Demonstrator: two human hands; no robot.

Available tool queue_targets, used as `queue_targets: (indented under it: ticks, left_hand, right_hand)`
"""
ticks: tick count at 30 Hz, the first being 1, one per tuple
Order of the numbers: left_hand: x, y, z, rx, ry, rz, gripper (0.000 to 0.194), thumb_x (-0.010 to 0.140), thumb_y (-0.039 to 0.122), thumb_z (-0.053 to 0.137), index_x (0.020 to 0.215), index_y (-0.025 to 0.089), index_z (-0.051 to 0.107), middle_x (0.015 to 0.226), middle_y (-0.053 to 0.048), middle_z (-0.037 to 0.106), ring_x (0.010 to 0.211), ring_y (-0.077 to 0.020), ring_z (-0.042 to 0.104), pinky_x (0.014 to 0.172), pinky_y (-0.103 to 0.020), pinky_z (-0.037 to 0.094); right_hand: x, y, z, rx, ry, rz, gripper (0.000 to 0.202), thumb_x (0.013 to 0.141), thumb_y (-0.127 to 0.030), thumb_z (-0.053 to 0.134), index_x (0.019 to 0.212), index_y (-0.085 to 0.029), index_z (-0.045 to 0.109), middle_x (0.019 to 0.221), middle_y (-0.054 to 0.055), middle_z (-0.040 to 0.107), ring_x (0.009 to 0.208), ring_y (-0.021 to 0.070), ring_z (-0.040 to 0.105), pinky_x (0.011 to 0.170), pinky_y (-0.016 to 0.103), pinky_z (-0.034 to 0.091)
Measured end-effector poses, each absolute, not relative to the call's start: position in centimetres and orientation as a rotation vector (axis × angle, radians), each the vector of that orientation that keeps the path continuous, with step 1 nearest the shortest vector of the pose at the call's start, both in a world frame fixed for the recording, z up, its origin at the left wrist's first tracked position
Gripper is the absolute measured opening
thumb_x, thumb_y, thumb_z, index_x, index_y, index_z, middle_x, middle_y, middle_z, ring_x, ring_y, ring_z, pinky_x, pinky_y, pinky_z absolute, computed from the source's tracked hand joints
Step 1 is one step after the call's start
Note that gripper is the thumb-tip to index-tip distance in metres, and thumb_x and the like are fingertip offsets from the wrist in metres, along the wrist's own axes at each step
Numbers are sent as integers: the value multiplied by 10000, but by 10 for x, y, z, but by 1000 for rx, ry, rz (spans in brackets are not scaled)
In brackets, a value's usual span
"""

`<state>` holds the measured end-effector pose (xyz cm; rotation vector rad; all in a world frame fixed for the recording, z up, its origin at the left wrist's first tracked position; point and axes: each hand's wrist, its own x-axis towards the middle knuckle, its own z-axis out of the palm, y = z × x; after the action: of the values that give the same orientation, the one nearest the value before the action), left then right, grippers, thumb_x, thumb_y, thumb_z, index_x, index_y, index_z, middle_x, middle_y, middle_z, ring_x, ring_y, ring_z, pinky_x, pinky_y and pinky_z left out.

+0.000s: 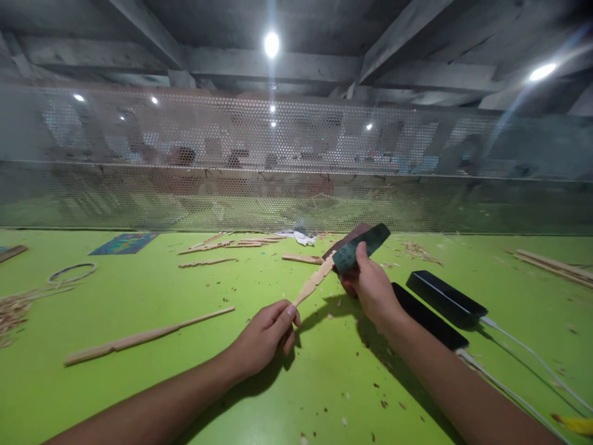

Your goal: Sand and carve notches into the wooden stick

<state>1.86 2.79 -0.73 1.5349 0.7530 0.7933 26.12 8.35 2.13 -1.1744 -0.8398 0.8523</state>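
My left hand [269,334] pinches the near end of a carved wooden stick [315,281], which slants up and away to the right. Notches and wavy edges run along its pale body. At the stick's far end, my right hand [373,281] grips a dark green strip that looks like sandpaper [361,247], with the thumb pressed on top. The strip covers the tip of the stick. Behind it shows a brownish flat piece [347,238], and a plain wooden stick [301,258] lies just left of that.
Two black devices [447,300] with white cables lie right of my right arm. A long carved stick [148,337] rests at left, with several thinner carved sticks [231,244] farther back. Wood shavings [13,312] pile at far left. A perforated metal screen [278,198] bounds the green table [185,402].
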Motion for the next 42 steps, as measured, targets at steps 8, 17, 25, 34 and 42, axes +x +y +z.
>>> queue_targets:
  ticks: [8, 17, 25, 34, 42]
  left_hand:
    - [18, 30, -10, 1543, 846, 839, 464, 1062, 598, 435, 775, 237, 483, 545, 69, 473, 495, -124, 415, 543, -260, 406]
    - [19, 35, -15, 1558, 909, 871, 481, 1044, 616, 424, 743, 243, 465, 544, 70, 446, 498, -125, 383, 523, -271, 338]
    - [19, 35, -12, 1563, 978, 874, 442, 1019, 581, 460, 734, 243, 467, 594, 59, 452, 543, -133, 390, 544, -285, 308]
    - [18, 35, -11, 1546, 986, 852, 392, 1027, 463, 421, 703, 245, 465, 591, 49, 462, 556, -145, 415, 576, -293, 336]
    - [20, 36, -13, 1537, 970, 865, 392, 1010, 496, 429, 708, 248, 456, 593, 50, 446, 556, -150, 393, 565, -300, 319]
  right_hand:
    - [264, 74, 24, -1169, -1293, 393, 280, 913, -535, 714, 1001, -272, 746, 983, 70, 770, 931, 275, 700, 812, 403, 545]
    - [261, 65, 21, -1101, -1841, -106, 506, 796, -57, 535, 1174, -309, 760, 1272, 51, 747, 1273, 341, 599, 1140, 608, 267]
    - [246, 60, 16, -1059, -1999, -393, 479, 835, -5, 502, 1207, -251, 676, 1218, 53, 757, 1211, 302, 621, 1146, 543, 228]
    - [253, 62, 18, -1120, -1945, -566, 382, 938, -26, 544, 1158, -253, 759, 1231, 94, 720, 1199, 327, 575, 1024, 503, 289]
    - [242, 64, 7, -1036, -2103, -554, 365, 956, -28, 569, 1154, -252, 777, 1260, 96, 727, 1199, 332, 568, 1026, 525, 318]
